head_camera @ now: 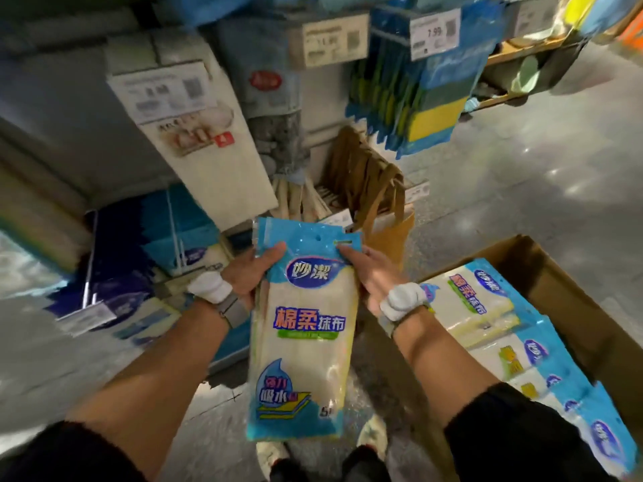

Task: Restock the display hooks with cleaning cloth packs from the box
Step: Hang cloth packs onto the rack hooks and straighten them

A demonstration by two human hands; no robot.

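At far left, blue packs (118, 273) hang low on the display. Above them a white pack (208, 151) slants under a price tag. The left hand (254, 273) grips the left edge of a stack (302, 328) of cloth packs, with the thumb laid on the front and the fingers curled out of sight behind. The stack stands upright in mid-air between both hands, over the floor (522, 151) and the person's shoes. The right hand (368, 276) pinches its top right corner, thumb just under the hang slot. Behind the stack, brown bags (375, 189) lean at the shelf foot, and above them sponge packs (435, 92) hang in a row. At right, the open box (556, 273) sits on the floor with more packs (487, 307) lying flat inside.
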